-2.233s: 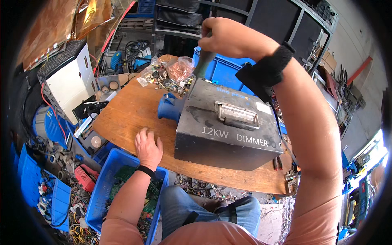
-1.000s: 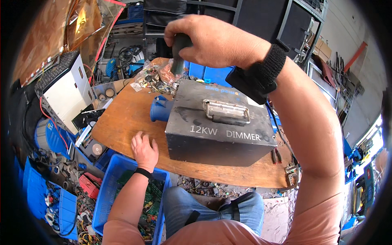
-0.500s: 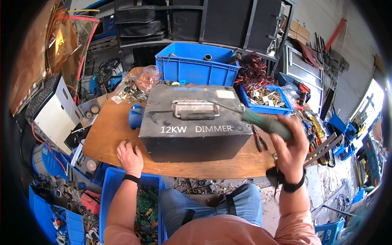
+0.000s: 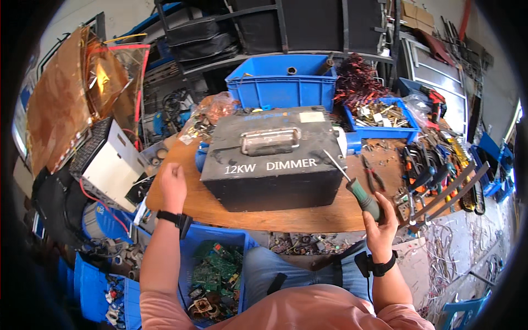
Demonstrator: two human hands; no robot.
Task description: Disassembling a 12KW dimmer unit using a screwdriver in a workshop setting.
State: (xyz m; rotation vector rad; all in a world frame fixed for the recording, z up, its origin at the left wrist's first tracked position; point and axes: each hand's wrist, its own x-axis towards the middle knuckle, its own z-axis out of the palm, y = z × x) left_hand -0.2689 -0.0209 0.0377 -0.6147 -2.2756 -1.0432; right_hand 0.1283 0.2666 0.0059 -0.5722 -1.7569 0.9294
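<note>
A black metal box (image 4: 269,192) with white lettering and a recessed metal carrying handle (image 4: 270,142) stands on the wooden table in front of me. My right hand (image 4: 382,228) is closed round the green grip of a screwdriver (image 4: 360,195). Its shaft points up and left, with the tip over the box's right front corner; whether it touches the box I cannot tell. My left hand (image 4: 174,184) is left of the box and apart from it, its fingers curled in with nothing visible in them. Blue round connectors (image 4: 352,143) show at the box's sides.
Behind the box stands a large blue crate (image 4: 280,91); a blue tray (image 4: 385,132) of brass-coloured parts is beside it. Pliers (image 4: 374,175) and many hand tools (image 4: 434,170) lie to the right. Below the table edge, a blue bin (image 4: 242,242) holds green circuit boards.
My right hand has lowered, and the screwdriver now slants up more steeply. My left hand has lifted from the tabletop and curled its fingers. The view has turned slightly, revealing the right-hand connector.
</note>
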